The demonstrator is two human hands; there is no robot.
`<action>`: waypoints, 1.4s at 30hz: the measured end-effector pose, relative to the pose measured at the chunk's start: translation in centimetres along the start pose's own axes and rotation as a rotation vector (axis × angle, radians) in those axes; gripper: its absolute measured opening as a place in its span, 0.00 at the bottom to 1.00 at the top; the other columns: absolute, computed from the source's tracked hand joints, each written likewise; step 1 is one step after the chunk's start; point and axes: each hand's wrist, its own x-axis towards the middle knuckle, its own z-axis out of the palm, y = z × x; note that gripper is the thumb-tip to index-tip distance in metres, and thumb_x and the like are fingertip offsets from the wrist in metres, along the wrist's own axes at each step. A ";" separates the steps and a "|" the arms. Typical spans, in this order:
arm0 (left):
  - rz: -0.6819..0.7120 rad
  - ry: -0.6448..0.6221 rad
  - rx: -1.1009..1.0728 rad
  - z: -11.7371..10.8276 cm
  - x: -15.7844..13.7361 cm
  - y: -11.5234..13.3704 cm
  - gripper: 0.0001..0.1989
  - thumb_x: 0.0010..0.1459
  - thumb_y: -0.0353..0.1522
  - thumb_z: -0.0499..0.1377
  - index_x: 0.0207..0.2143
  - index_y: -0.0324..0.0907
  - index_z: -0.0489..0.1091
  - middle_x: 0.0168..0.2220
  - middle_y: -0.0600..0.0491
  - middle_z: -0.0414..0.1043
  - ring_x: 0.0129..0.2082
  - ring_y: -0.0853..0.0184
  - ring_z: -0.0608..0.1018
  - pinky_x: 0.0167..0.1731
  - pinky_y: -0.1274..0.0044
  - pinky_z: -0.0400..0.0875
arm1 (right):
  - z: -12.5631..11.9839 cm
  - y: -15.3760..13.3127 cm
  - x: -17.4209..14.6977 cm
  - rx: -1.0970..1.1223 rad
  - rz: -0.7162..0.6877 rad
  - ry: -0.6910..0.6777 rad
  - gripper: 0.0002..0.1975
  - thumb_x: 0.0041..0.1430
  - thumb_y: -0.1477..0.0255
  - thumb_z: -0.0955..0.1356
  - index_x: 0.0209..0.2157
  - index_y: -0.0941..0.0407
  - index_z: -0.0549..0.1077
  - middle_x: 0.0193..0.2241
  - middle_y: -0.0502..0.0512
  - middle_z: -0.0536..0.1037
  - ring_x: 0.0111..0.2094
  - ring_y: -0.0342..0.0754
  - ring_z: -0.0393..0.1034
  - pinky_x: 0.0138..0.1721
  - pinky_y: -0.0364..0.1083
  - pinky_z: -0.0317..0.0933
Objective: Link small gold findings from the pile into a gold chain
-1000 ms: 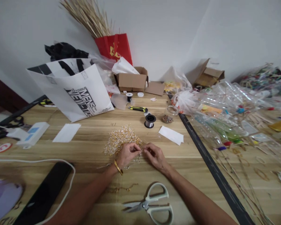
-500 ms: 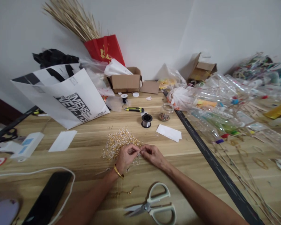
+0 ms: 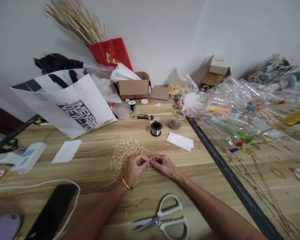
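Observation:
My left hand [image 3: 135, 169], with a gold bangle [image 3: 127, 184] at the wrist, and my right hand [image 3: 165, 164] meet fingertip to fingertip. Both are closed in a pinch on a thin beaded strand [image 3: 146, 172], which trails down onto the table below them. The exact bit between the fingertips is too small to make out. Just behind my left hand lies a heap of clear and gold beads [image 3: 127, 150]. Nearer me, scissors [image 3: 160, 218] with pale handles lie with their blades slightly apart. A short gold chain [image 3: 138, 204] rests left of them.
A spool of wire [image 3: 156, 128], a jar of beads [image 3: 175, 123], a yellow-black cutter [image 3: 143, 117] and white paper [image 3: 180, 141] stand or lie beyond my hands. Plastic bottles [image 3: 227, 133] crowd the right side. At left are a phone [image 3: 51, 211], a white cable [image 3: 40, 182] and a paper bag [image 3: 67, 103].
Hardly anything differs. Both hands keep their pinch in the same place, and the view has shifted very slightly.

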 end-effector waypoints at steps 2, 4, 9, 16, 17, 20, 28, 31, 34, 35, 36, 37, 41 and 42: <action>0.019 0.001 0.019 0.0 0.0 0.0 0.03 0.49 0.26 0.58 0.24 0.38 0.70 0.27 0.50 0.73 0.29 0.68 0.76 0.32 0.77 0.72 | 0.0 0.0 0.0 0.000 0.002 0.001 0.10 0.53 0.67 0.65 0.29 0.61 0.72 0.21 0.48 0.69 0.23 0.41 0.58 0.25 0.40 0.51; 0.031 -0.002 0.033 0.1 0.0 0.0 0.03 0.49 0.26 0.58 0.24 0.38 0.70 0.27 0.50 0.73 0.29 0.68 0.76 0.32 0.77 0.72 | 0.0 -0.1 0.0 -0.006 0.001 0.003 0.11 0.53 0.66 0.65 0.29 0.60 0.72 0.21 0.48 0.68 0.22 0.40 0.58 0.25 0.40 0.51; 0.024 -0.010 0.039 0.0 -0.1 -0.1 0.03 0.49 0.26 0.58 0.24 0.38 0.70 0.27 0.50 0.73 0.29 0.68 0.75 0.32 0.78 0.72 | 0.1 -0.2 0.0 -0.047 -0.002 0.025 0.12 0.53 0.65 0.65 0.26 0.60 0.70 0.19 0.46 0.65 0.21 0.39 0.55 0.24 0.39 0.50; -0.063 0.019 0.021 -0.1 -0.2 0.1 0.03 0.49 0.29 0.60 0.24 0.39 0.71 0.27 0.52 0.73 0.28 0.68 0.75 0.31 0.78 0.71 | 0.1 0.0 -0.2 -0.112 -0.046 0.043 0.09 0.54 0.68 0.65 0.26 0.59 0.68 0.20 0.47 0.65 0.22 0.40 0.55 0.24 0.39 0.50; -0.078 0.023 0.021 -0.1 -0.2 0.1 0.03 0.49 0.30 0.60 0.24 0.39 0.71 0.26 0.52 0.73 0.28 0.68 0.75 0.31 0.78 0.70 | 0.1 0.0 -0.2 -0.124 -0.053 0.044 0.09 0.54 0.68 0.65 0.26 0.59 0.69 0.20 0.47 0.65 0.22 0.40 0.56 0.24 0.39 0.50; -0.114 0.028 0.008 -0.3 -0.1 0.1 0.04 0.49 0.31 0.60 0.25 0.38 0.71 0.25 0.52 0.73 0.27 0.69 0.74 0.31 0.78 0.70 | 0.1 -0.1 -0.2 -0.157 -0.058 0.038 0.08 0.55 0.69 0.64 0.26 0.59 0.69 0.20 0.47 0.65 0.22 0.40 0.56 0.24 0.39 0.50; -0.135 0.003 -0.113 -0.4 0.0 0.2 0.07 0.53 0.33 0.58 0.27 0.37 0.67 0.35 0.48 0.73 0.29 0.69 0.75 0.30 0.77 0.71 | 0.0 -0.1 -0.2 -0.174 -0.087 0.028 0.06 0.54 0.72 0.64 0.25 0.59 0.68 0.21 0.48 0.67 0.23 0.40 0.57 0.27 0.40 0.52; -0.155 -0.005 -0.120 -0.4 0.0 0.3 0.08 0.54 0.35 0.57 0.28 0.37 0.66 0.37 0.48 0.73 0.26 0.71 0.74 0.27 0.78 0.71 | 0.0 -0.3 -0.3 -0.178 -0.085 0.028 0.07 0.53 0.72 0.64 0.25 0.59 0.68 0.21 0.48 0.67 0.23 0.41 0.58 0.26 0.40 0.52; -0.168 -0.002 -0.109 -0.4 0.0 0.5 0.09 0.54 0.36 0.56 0.29 0.38 0.66 0.36 0.49 0.73 0.25 0.71 0.74 0.26 0.79 0.70 | 0.0 -0.3 -0.3 -0.181 -0.084 0.031 0.07 0.53 0.71 0.64 0.25 0.59 0.69 0.20 0.47 0.67 0.23 0.40 0.57 0.25 0.39 0.51; -0.172 -0.003 -0.105 -0.5 0.0 0.6 0.09 0.55 0.36 0.56 0.29 0.38 0.66 0.35 0.49 0.73 0.25 0.71 0.74 0.26 0.79 0.70 | 0.0 -0.2 -0.3 -0.184 -0.083 0.034 0.07 0.53 0.72 0.64 0.25 0.59 0.69 0.20 0.47 0.67 0.23 0.40 0.57 0.25 0.39 0.51; -0.174 -0.004 -0.101 -0.5 0.0 0.8 0.09 0.55 0.36 0.56 0.30 0.38 0.66 0.35 0.50 0.73 0.25 0.71 0.74 0.26 0.79 0.70 | 0.0 -0.2 -0.3 -0.189 -0.082 0.037 0.06 0.53 0.72 0.64 0.26 0.59 0.69 0.21 0.48 0.67 0.23 0.40 0.57 0.25 0.39 0.51; -0.171 -0.004 -0.096 -0.5 0.0 0.9 0.09 0.55 0.36 0.56 0.30 0.38 0.66 0.34 0.50 0.73 0.25 0.71 0.74 0.27 0.79 0.70 | 0.0 -0.1 -0.3 -0.196 -0.081 0.040 0.06 0.53 0.72 0.64 0.26 0.59 0.69 0.21 0.48 0.67 0.23 0.40 0.57 0.25 0.39 0.51; -0.126 0.010 -0.042 -0.6 0.0 1.0 0.08 0.54 0.35 0.57 0.28 0.38 0.68 0.31 0.50 0.74 0.31 0.67 0.75 0.33 0.77 0.70 | 0.0 0.2 -0.2 -0.232 -0.087 0.061 0.06 0.53 0.73 0.63 0.25 0.59 0.69 0.21 0.48 0.67 0.23 0.40 0.57 0.25 0.39 0.51; -0.118 0.012 -0.031 -0.6 0.0 1.0 0.08 0.54 0.35 0.57 0.28 0.39 0.68 0.31 0.50 0.74 0.33 0.67 0.75 0.35 0.76 0.69 | 0.0 0.2 -0.2 -0.238 -0.092 0.070 0.06 0.53 0.73 0.63 0.25 0.59 0.69 0.21 0.47 0.67 0.23 0.41 0.57 0.25 0.39 0.51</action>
